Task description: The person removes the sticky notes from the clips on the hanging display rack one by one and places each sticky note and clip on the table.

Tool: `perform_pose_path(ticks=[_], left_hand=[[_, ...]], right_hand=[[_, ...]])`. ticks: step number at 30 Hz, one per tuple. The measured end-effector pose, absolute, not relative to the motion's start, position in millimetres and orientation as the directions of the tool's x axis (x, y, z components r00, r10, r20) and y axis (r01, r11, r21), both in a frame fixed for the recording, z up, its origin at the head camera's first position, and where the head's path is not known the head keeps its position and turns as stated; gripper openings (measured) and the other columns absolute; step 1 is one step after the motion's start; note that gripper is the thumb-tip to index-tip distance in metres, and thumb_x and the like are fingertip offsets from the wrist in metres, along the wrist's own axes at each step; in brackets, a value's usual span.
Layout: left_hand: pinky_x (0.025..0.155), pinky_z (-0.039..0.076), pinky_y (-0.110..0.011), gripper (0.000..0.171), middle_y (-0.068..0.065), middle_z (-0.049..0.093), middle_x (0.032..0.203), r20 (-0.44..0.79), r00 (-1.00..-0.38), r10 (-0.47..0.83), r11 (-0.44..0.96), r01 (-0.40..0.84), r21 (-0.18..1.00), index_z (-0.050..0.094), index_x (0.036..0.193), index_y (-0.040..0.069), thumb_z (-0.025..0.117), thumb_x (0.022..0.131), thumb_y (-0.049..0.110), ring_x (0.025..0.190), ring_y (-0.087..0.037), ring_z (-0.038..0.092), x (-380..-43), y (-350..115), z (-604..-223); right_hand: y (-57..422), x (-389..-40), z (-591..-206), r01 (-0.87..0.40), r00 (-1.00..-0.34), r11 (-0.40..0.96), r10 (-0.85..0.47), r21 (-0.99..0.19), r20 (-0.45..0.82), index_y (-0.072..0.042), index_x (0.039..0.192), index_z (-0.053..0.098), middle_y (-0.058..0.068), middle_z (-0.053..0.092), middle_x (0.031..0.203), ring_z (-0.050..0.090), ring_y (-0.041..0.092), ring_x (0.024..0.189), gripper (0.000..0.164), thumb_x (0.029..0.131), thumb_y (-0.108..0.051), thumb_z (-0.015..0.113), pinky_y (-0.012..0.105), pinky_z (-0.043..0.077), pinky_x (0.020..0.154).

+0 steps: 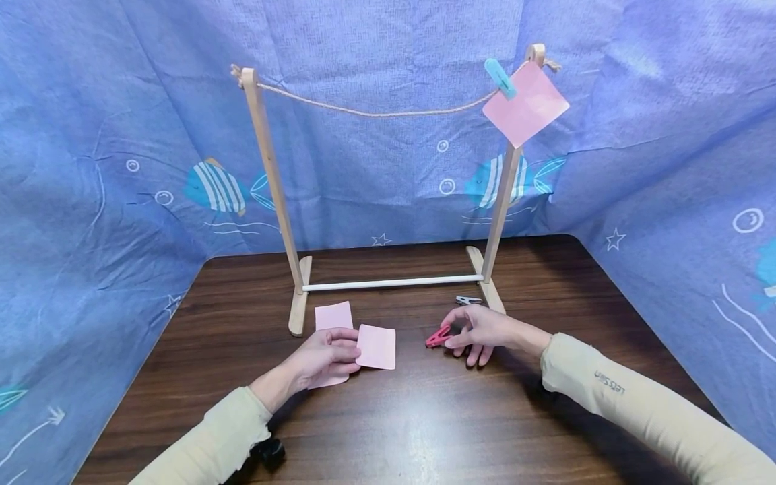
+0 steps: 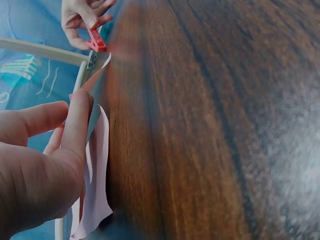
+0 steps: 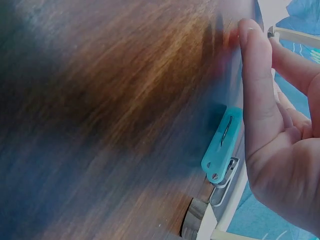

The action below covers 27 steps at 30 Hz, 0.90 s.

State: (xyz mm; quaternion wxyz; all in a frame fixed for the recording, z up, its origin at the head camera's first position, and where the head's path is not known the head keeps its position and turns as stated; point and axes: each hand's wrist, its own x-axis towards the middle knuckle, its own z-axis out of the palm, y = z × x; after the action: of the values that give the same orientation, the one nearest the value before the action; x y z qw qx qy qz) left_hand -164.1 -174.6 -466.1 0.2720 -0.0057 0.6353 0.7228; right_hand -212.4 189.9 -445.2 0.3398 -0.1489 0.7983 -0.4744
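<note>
Paper (image 1: 378, 347) sits pinched in the left hand (image 1: 324, 357) while the right hand (image 1: 479, 331) pinches a red peg (image 1: 437, 337) near a teal peg (image 3: 223, 142).

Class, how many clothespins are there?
4: a teal plastic clothespin on the beige rope, a red plastic clothespin in the right hand, another teal one and a grey one on the brown table. Others may be hidden.

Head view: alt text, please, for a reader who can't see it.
A left hand holds a pink paper square and a right hand pinches a red clothespin over a dark wooden table. Behind them, a rope spans a wooden frame, a blue clothespin holding another pink square near its right end.
</note>
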Motion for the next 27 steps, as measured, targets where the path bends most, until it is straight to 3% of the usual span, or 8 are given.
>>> perform_pose_path(ticks=[11, 27], left_hand=[[0.079, 0.061, -0.038, 0.048, -0.01, 0.071, 0.103, -0.423, -0.778, 0.464, -0.026, -0.489, 0.872, 0.043, 0.14, -0.008, 0.063, 0.098, 0.002, 0.093, -0.024, 0.07, -163.5, -176.7, -461.7], [0.083, 0.061, -0.046, 0.052, -0.019, 0.069, 0.118, -0.419, -0.74, 0.525, 0.08, -0.448, 0.891, 0.037, 0.145, -0.01, 0.058, 0.102, 0.01, 0.102, -0.033, 0.071, -165.1, -187.5, -448.8]], right_hand=[[190.8, -210.2, -440.8, 0.099, -0.73, 0.553, -0.525, -0.827, -0.438, -0.009, 0.125, 0.058, 0.016, 0.072, 0.08, 0.071, 0.029, 0.059, 0.036, 0.094, -0.019, 0.075, 0.04, 0.06, 0.047], [194.9, -212.0, -440.2, 0.121, -0.72, 0.559, -0.519, -0.82, -0.46, -0.009, 0.125, 0.058, 0.016, 0.072, 0.079, 0.071, 0.027, 0.058, 0.036, 0.095, -0.019, 0.074, 0.038, 0.06, 0.048]])
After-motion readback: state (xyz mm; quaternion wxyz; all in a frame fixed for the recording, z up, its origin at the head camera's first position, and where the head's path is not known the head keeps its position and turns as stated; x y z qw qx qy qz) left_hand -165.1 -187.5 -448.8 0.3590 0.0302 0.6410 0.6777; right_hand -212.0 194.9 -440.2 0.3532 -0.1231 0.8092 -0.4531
